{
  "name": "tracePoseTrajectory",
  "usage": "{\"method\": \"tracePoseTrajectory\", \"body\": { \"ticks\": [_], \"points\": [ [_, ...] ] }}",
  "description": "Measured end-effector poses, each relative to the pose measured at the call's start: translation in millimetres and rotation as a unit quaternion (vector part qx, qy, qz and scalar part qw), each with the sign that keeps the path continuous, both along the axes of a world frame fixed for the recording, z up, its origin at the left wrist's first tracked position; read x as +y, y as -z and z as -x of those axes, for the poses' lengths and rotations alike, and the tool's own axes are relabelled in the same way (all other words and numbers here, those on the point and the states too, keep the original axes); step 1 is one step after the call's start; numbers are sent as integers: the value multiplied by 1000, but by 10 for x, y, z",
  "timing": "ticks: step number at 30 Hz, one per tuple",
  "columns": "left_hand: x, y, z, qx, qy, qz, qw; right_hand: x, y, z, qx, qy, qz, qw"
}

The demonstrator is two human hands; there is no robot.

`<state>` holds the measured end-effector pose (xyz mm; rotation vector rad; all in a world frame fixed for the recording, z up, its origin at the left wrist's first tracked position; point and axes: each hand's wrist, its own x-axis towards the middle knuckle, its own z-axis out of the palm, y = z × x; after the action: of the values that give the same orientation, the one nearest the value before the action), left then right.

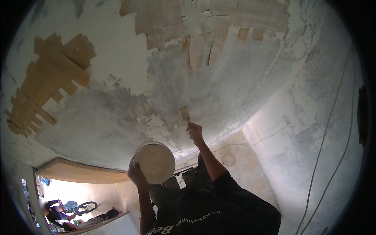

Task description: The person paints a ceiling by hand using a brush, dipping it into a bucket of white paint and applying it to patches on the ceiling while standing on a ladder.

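My left hand (136, 173) grips the side of a round white bucket (157, 163), held in front of my body. The bucket's round face shows a pale, off-white surface; whether that is liquid or the bare inside I cannot tell. Around the handle of a flat paintbrush (185, 114), my right hand (195, 132) is closed. The brush points up and away from me, its pale bristles at or close to the patchy grey and white painted surface (219, 90). I cannot make out whether the bristles touch it.
Brown strip-like patches (58, 74) mark the surface at the left, with more peach-brown patches (211, 23) at the top. Two cables (333, 113) run down the right wall. Through an opening at lower left, a person (55, 209) is beside a bicycle (85, 208).
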<state>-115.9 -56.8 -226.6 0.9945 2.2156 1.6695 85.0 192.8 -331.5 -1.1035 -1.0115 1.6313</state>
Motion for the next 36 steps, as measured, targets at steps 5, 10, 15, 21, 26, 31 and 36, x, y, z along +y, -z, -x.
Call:
{"method": "tracePoseTrajectory", "body": {
  "ticks": [5, 10, 15, 21, 26, 31, 36],
  "points": [
    [-23, 71, 4, 4, 12, 0, 1000, 47, 793, -204, -170, 41, 112, 978],
    [-169, 88, 51, -25, -31, -11, 999, 87, 540, -170, -186, 51, 135, 972],
    [-149, 222, 100, -33, -27, -23, 999, 265, -228, -24, -63, 67, 81, 992],
    [-59, 99, 17, -39, -4, -18, 999, 122, -1046, -99, 7, 40, 28, 999],
    [0, 47, -51, -86, 17, -46, 995, -38, -1481, -261, 62, 1, -19, 998],
    [44, 313, 41, -65, -8, -32, 997, -24, -1054, -348, 74, 45, -13, 996],
    [44, 174, 25, -27, 10, -14, 999, 217, -304, -308, 33, 40, -21, 998]
  ]
}}
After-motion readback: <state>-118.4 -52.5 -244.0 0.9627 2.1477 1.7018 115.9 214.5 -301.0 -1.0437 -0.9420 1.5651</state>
